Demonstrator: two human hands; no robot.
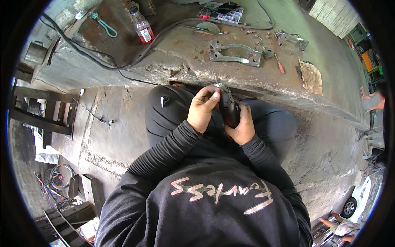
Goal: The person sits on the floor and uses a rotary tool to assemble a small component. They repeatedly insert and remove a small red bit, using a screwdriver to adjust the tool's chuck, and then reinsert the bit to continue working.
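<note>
A dark handheld rotary tool (227, 108) is held upright over my lap, its narrow metal tip pointing away from me toward the ledge. My right hand (242, 128) wraps round the lower part of its body. With thumb and fingertips, my left hand (201, 108) pinches at the collet end; whatever small part lies under those fingertips is hidden. On the ledge beyond lie a metal caliper bracket (234, 61), a second bracket (284, 38) farther right, and a red-handled screwdriver (280, 66).
A thick black cable (142, 57) runs across the concrete ledge (173, 61). A bottle of red liquid (142, 29), a compartment box (230, 15), a disc (207, 28) and several small parts sit there. Brown paper (310, 77) lies right. Other people's hands (375, 101) show at the right rim.
</note>
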